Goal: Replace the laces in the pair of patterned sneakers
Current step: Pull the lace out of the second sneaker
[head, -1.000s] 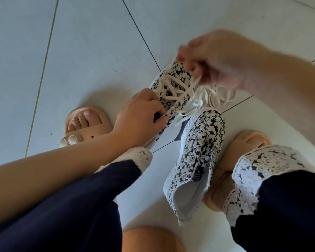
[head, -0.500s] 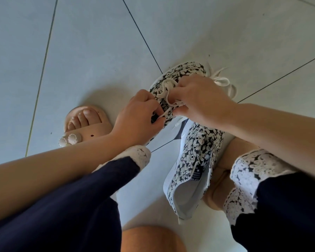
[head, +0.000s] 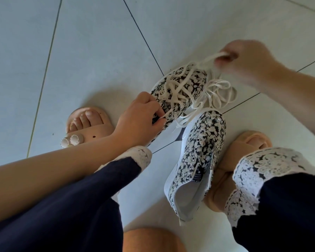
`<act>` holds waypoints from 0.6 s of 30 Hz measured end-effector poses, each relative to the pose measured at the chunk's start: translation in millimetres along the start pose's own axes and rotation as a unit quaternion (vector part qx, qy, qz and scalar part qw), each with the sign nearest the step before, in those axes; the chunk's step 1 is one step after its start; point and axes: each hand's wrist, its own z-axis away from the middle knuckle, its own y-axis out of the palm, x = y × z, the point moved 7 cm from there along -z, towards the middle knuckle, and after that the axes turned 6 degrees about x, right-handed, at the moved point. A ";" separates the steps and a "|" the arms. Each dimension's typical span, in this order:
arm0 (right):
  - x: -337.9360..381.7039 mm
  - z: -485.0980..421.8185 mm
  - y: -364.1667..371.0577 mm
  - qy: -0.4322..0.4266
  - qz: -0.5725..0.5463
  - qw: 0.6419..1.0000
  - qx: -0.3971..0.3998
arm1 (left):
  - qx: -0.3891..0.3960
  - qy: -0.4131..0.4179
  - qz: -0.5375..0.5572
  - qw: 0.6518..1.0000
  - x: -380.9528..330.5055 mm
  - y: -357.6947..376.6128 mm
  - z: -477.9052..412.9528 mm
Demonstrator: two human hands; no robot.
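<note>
**Both hands on the cream lace of the far sneaker**

Head view. The unlaced sneaker (head: 195, 160) lies on the tiled floor (head: 89, 51) with its mouth towards the camera. Inside, only its white lining shows. Its upper is a black-and-white flower print with a row of metal eyelets and a small dark label near the tongue.

Just beyond its toe and slightly to the left stands the laced sneaker (head: 182, 88) in the same print. It is tilted, and its front is crossed by loose, uneven strands of a flat cream lace (head: 220, 91). The slack of that lace lies in loops on the floor past the unlaced sneaker's toe.

The left hand (head: 140, 117), left of the unlaced sneaker's toe, is curled against the side of the laced sneaker and pinches a strand of the lace between thumb and fingers. The right hand (head: 247, 59), far beyond the unlaced sneaker and to the right, is blurred. It is closed on a loop of the lace, which runs taut from the laced sneaker up to its fingers.

A left sandal (head: 91, 124) sits well to the left of the unlaced sneaker, and a right sandal (head: 244, 148) lies just beside it on the right. Dark trouser legs (head: 62, 206) with white lace hems are nearest the camera
</note>
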 end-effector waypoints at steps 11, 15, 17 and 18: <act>80.8 32.7 87.5 -0.292 0.176 0.931 0.128 | 0.000 -0.011 0.000 1.000 -0.5 0.1 -0.5; 78.4 32.1 85.8 -0.307 0.249 0.911 0.113 | 0.004 -0.006 -0.002 1.000 -0.7 1.3 -0.9; 79.2 32.2 84.7 -0.313 0.291 0.895 0.128 | 0.005 -0.006 0.001 1.000 -0.4 1.3 -1.0; 79.8 31.0 85.1 -0.314 0.309 0.887 0.136 | 0.005 -0.006 0.001 1.000 -0.3 1.0 -1.1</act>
